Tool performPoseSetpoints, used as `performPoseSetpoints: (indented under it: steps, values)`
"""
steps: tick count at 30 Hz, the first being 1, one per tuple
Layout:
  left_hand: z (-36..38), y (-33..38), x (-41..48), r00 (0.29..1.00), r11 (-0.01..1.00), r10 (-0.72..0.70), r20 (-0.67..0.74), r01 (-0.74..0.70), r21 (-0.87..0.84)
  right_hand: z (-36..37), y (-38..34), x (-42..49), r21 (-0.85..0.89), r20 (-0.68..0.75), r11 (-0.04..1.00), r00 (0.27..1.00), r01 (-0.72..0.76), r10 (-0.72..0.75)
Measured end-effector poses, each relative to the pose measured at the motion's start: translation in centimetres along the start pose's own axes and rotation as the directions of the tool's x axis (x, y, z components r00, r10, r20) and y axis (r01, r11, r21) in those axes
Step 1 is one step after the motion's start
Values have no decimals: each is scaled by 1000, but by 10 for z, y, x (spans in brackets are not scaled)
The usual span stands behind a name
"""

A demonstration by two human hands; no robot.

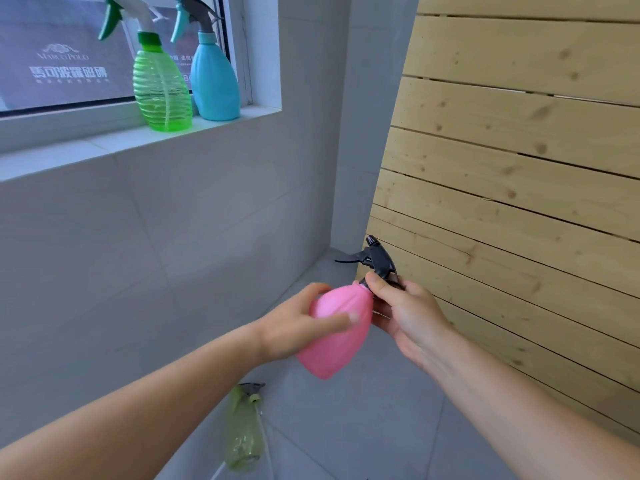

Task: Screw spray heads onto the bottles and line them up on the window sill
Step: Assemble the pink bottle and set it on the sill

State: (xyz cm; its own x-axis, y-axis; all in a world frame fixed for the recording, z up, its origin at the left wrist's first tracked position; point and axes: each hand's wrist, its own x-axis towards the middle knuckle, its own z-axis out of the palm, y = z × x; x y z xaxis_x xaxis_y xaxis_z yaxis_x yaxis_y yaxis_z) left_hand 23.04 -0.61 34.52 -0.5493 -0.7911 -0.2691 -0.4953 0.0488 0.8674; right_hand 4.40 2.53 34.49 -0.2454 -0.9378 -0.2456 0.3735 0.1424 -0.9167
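I hold a pink bottle [337, 332] tilted in mid-air, my left hand [294, 327] wrapped around its body. My right hand [405, 313] pinches the collar of the black spray head [375, 259] seated on the bottle's neck. Up on the white window sill [86, 147] stand a clear green ribbed bottle [162, 88] with a green-and-white spray head and, to its right, a light blue bottle [214, 84] with a grey-and-blue head. A pale green bottle [242, 431] with a grey spray head lies on the floor below my arms.
A wooden slat panel [519, 168] leans against the wall on the right, close to my right hand. Grey tiles cover the wall and the floor [363, 427]. The window pane [52, 64] behind the sill shows printed lettering.
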Motion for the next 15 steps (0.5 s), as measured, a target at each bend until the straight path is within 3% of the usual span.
performPoseSetpoints:
  steps: [1, 3, 6, 12, 15]
  values:
    - [-3, -3, 0, 997, 991, -24, 68, 33, -130, -1, -1, -1, 1, 28, 1000, 1000, -9, 9]
    - [-7, -8, 0, 990, 971, -48, 129, 77, -228, -1, 0, -3, 7, 68, 1000, 997, -21, 21]
    - [-2, -8, 0, 996, 980, -44, 74, 57, -189, 1, 4, -4, 0, 54, 1000, 998, -10, 10]
    - [9, 5, 1, 983, 996, 47, -178, -32, 84, 3, 1, -1, -34, -27, 997, 997, 71, -72]
    - [13, 0, -1, 997, 995, 9, -72, -16, -99, 1, -5, -1, -37, -6, 997, 998, 69, -69]
